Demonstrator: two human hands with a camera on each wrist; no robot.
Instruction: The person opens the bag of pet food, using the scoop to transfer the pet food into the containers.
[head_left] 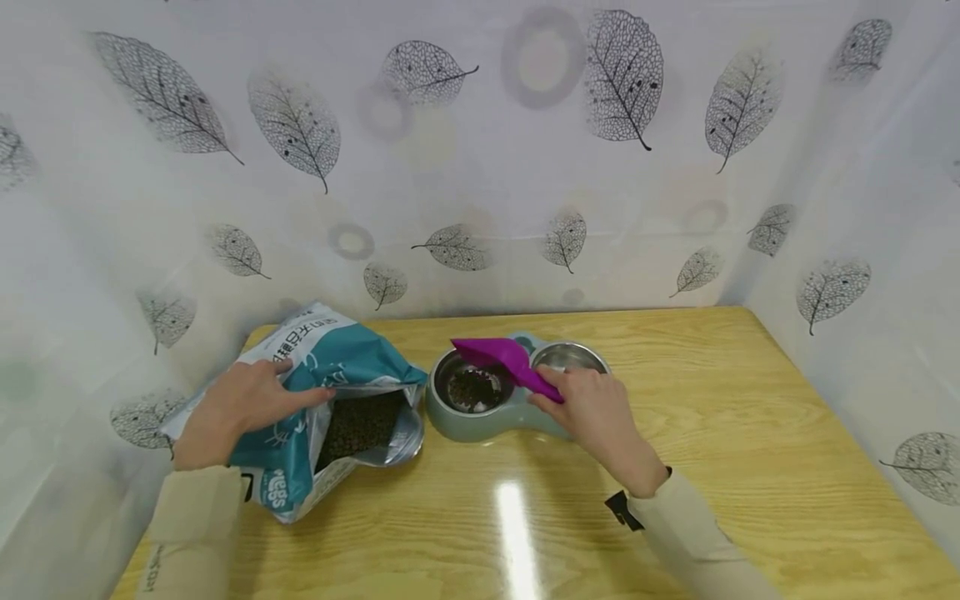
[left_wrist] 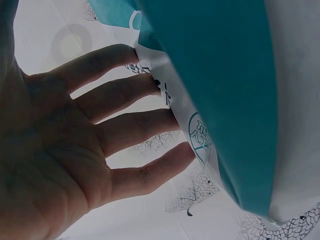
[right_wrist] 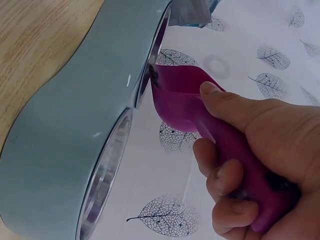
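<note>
A purple scoop (head_left: 501, 353) is gripped by its handle in my right hand (head_left: 600, 412), thumb lying along the top. Its tilted mouth is over the left steel bowl (head_left: 491, 403) of a grey-green double feeder. Dark pellets (head_left: 472, 388) lie in that bowl, and in the right wrist view a few dark bits (right_wrist: 154, 76) cling at the scoop's lip. My left hand (head_left: 247, 404) rests on a teal and white bag (head_left: 363, 354), fingers spread, fingertips against its side in the left wrist view. Brown pellets (head_left: 363, 425) show inside the bag's gaping mouth.
The feeder's right steel bowl (head_left: 570, 357) is partly behind my right hand. The feeder and bag stand on a wooden table (head_left: 735, 400). A leaf-print curtain (head_left: 495, 192) rises right behind the table's back edge and along both sides.
</note>
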